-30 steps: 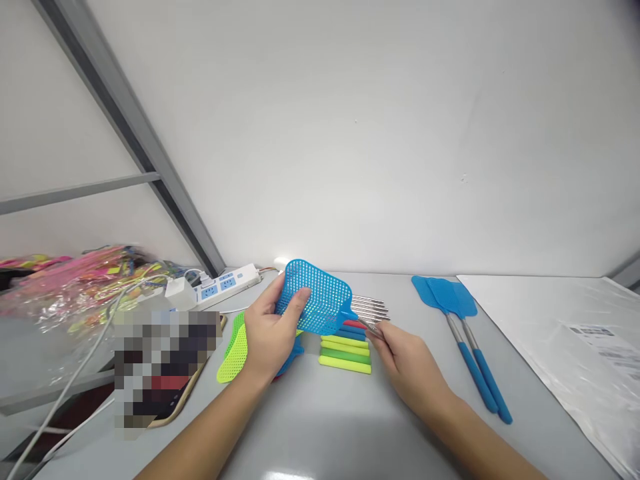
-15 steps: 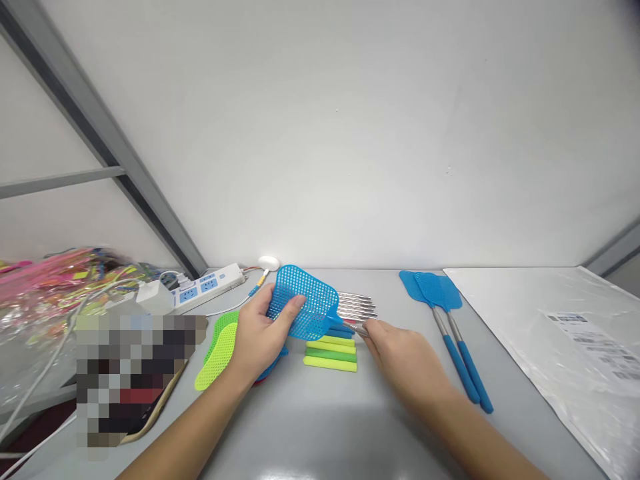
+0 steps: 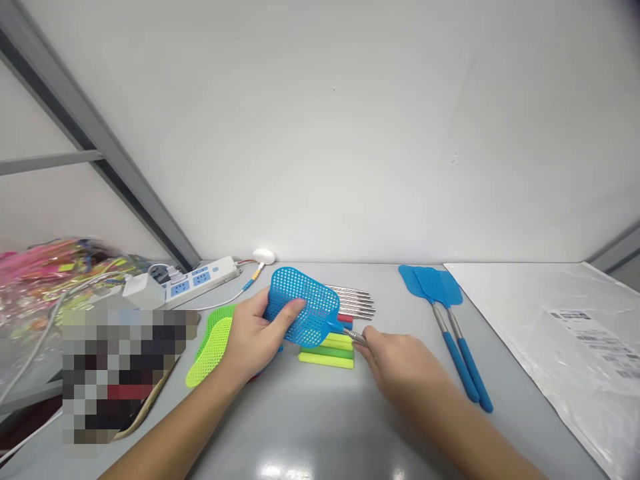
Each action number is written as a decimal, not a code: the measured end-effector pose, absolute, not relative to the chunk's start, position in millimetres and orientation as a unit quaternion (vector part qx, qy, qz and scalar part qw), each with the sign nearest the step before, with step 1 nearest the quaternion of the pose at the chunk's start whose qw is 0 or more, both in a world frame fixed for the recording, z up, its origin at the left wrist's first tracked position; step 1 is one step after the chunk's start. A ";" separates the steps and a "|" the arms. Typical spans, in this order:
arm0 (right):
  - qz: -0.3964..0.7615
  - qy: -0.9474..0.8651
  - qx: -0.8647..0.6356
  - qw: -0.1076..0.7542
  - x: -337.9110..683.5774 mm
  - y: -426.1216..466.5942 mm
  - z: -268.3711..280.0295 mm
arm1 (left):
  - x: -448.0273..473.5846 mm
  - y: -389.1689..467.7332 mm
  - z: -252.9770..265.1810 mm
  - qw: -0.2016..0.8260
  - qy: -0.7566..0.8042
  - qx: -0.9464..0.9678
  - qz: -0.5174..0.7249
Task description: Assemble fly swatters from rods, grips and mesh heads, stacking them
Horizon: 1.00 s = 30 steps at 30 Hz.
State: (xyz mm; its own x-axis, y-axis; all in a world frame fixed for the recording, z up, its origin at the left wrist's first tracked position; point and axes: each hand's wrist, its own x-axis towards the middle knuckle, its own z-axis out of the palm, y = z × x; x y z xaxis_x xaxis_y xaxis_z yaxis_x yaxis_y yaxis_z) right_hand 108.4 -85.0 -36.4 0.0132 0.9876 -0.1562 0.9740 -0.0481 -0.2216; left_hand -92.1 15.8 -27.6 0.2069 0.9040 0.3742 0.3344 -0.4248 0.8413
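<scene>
My left hand (image 3: 257, 333) grips a blue perforated fly swatter head (image 3: 305, 310), thumb on its face. Fingers of my right hand (image 3: 400, 360) close round the metal rod (image 3: 354, 335) that meets the head's narrow neck. Behind the head lie several bare metal rods (image 3: 353, 303). Yellow and green handle sleeves (image 3: 327, 360) lie below it, and a red one shows beside them, partly hidden. Green and yellow-green swatter heads (image 3: 213, 357) rest under and left of my left wrist. Two blue fly swatters (image 3: 457, 347) with metal shafts and blue handles lie to the right.
A white power strip (image 3: 200, 283) with plugs and cables stands at back left, near a small white device (image 3: 264, 256). A blurred-out phone-like object (image 3: 150, 407) lies at front left, with bagged colourful goods (image 3: 55, 287) beyond. A white plastic package (image 3: 540, 313) covers the right side.
The view has shifted slightly. Both hands keep their hold on the swatter head and rod, which have moved slightly, and the red sleeve behind now shows.
</scene>
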 end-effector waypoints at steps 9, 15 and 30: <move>0.205 -0.685 -0.686 0.134 105.0 -93.1 -36.2 | -94.3 17.2 -22.8 0.329 0.408 0.727 0.444; 0.279 -0.661 -0.650 0.249 94.0 -95.0 -38.6 | -102.3 31.4 -17.6 0.344 0.387 0.696 0.498; 0.285 -0.637 -0.620 0.359 83.4 -97.2 -56.4 | -54.0 -21.9 -53.9 0.702 0.269 0.491 0.440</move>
State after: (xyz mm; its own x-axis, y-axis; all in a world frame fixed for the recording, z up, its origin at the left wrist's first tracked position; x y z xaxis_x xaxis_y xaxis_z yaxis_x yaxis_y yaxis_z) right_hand 83.4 -97.2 -56.4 0.0258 0.9942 0.1043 0.5847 0.0696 -0.8082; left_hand -54.0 -21.9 -53.9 0.4687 0.8817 0.0534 -0.3530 0.1315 0.9263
